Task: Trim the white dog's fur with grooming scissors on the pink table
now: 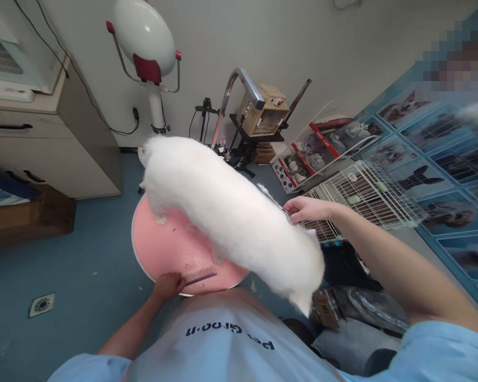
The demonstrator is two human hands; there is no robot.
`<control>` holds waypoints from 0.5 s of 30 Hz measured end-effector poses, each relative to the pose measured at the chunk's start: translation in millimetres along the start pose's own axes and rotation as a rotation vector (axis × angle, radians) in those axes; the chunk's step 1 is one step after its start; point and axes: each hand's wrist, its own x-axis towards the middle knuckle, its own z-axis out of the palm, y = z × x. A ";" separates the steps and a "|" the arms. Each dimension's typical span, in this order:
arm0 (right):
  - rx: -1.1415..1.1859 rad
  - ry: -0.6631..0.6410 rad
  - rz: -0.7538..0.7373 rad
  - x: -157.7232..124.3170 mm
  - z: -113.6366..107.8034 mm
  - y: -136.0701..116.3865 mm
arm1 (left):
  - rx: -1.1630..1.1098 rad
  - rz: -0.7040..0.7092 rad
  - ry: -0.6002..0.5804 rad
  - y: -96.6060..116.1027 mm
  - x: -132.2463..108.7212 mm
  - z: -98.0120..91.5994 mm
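Note:
A white fluffy dog (231, 212) stands on a round pink grooming table (167, 249), its head toward the far left. My left hand (168, 285) rests at the table's near edge, closed on a purple comb (201, 276) that lies along the pink top. My right hand (306, 208) is at the dog's back near its rump, fingers pinched on thin metal scissors (276, 203) whose blades point into the fur.
A white and red dryer on a stand (147, 48) rises behind the table. A wire cage (362, 199) and a shelf of boxes (322, 148) lie to the right. A wooden cabinet (43, 138) is at the left, a floor drain (42, 304) below it.

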 end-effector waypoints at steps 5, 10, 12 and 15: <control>-0.002 0.012 -0.008 8.7 -2.4 -12.7 | -0.017 -0.002 0.004 -0.9 0.3 0.6; -0.016 0.029 0.003 17.4 -6.8 -24.2 | -0.022 0.008 -0.001 -1.2 0.1 -1.7; -0.034 0.046 -0.030 22.0 -9.9 -28.2 | -0.022 0.009 -0.004 -0.9 -0.2 -2.8; -0.105 0.037 -0.026 29.6 -14.7 -34.1 | -0.026 0.014 -0.004 -0.3 -0.8 -3.8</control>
